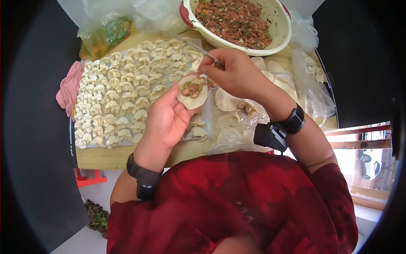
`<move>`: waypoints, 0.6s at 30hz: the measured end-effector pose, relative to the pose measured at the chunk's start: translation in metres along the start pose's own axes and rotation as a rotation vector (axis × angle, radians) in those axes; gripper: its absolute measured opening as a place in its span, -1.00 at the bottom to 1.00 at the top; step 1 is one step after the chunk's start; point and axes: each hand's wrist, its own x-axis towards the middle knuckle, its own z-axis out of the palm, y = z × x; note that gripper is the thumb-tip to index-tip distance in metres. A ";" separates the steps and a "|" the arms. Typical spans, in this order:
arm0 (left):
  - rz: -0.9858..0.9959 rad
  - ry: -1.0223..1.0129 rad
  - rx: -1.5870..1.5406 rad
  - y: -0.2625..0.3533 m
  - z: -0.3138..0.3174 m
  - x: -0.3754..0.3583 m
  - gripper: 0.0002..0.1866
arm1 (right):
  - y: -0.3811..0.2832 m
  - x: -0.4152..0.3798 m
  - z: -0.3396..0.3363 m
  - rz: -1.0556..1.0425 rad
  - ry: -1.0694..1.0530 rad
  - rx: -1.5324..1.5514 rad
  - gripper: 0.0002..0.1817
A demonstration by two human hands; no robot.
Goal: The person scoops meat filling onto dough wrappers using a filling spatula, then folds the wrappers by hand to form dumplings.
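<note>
Bright, even daylight, soft shadows, sharp centre, strong fisheye bending with black vignette at the edges

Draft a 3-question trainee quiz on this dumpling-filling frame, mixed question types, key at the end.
1. True or false: the left hand cradles an open wrapper with filling on it.
2. What does the right hand hold? A) a rolling pin B) a thin utensil C) a knife
3. Fill in: the folded dumplings lie in rows to the ___ of the bowl of filling in the picture.

Key: 1 true. 2 B, pinched in the fingers, its lower end at the wrapper. 3 left, on the wooden table, below the bowl as well.
</note>
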 end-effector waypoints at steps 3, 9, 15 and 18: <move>0.013 0.017 -0.021 -0.005 0.008 0.007 -0.55 | 0.008 -0.003 -0.003 -0.227 0.047 -0.184 -0.81; 0.028 0.016 0.004 -0.008 0.009 0.010 -0.57 | 0.004 -0.014 -0.013 -0.217 -0.061 -0.125 -0.83; 0.024 0.052 0.013 -0.010 0.013 0.009 -0.59 | -0.007 -0.019 -0.005 -0.232 0.070 -0.238 -0.87; 0.032 0.040 -0.011 -0.009 0.011 0.009 -0.59 | -0.002 -0.016 -0.003 -0.209 0.098 -0.139 -0.87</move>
